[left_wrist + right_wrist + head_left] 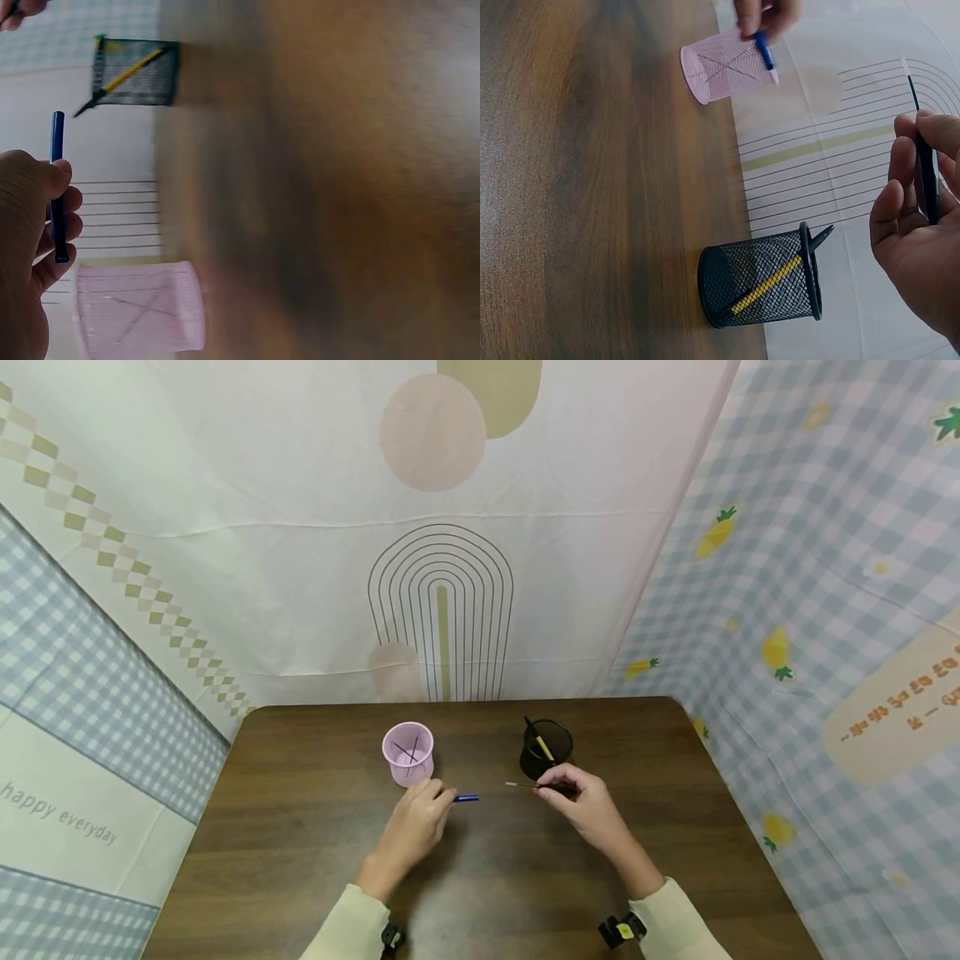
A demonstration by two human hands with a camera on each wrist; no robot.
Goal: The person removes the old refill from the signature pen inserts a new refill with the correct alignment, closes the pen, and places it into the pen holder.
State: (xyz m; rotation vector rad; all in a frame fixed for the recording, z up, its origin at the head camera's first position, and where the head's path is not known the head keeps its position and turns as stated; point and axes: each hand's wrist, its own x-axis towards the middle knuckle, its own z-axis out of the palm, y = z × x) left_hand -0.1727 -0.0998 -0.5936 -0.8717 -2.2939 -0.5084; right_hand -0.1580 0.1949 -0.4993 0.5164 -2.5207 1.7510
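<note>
So, starting at the near edge of the counter, you've got your two pale sleeves, one toward each near corner, with a black wrist cam at each wrist.

Further in, your left grip is a bit left of the counter's middle. It's closed down to a pinch on the blue pen, thumb on one side and fingers on the other, one end poking out toward the right edge. Your right grip is over nearer the right edge, thumb and finger pinching the black tool pretty tight. Its pale tip points toward the left edge, and the thick end runs back along your palm.

Past that, toward the far edge, the pink cup stands upright just beyond your left grip, with a couple of dark sticks crossed in it. Can't tell if your fingers touch it. The black cup is upright too, right of the far edge's middle, just beyond your right grip, with the yellow pen leaning in it, top end sticking over the rim. Behind the far edge hangs the white cloth with printed arches.
</note>
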